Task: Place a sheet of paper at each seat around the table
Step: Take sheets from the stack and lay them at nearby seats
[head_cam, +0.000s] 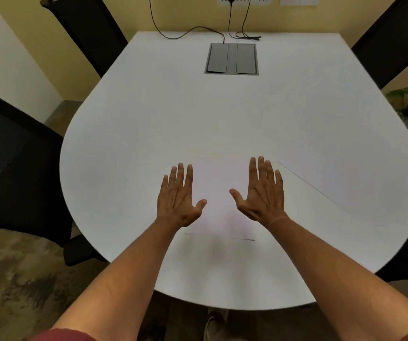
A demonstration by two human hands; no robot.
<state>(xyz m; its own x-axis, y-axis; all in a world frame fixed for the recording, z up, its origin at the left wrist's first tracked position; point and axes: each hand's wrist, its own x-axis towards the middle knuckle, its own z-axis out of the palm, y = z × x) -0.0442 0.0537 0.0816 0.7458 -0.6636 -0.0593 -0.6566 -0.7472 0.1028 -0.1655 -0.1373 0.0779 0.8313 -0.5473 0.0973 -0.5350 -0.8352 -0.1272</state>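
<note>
1. Two hands, left hand [177, 195] & right hand [262, 193], are lying flat, fingers spread, gripping nothing.
2. They're pressing paper sheet [219, 210] onto white table [148, 114] at near seat, prob. squaring it.

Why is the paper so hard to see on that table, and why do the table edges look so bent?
Head view: white paper on a white table under bright, even light, so only thin shadow lines at its edges show; a faint pinkish glow sits between the left hand and right hand. The wide-angle lens bows the table rim and leans the chairs outward.
</note>
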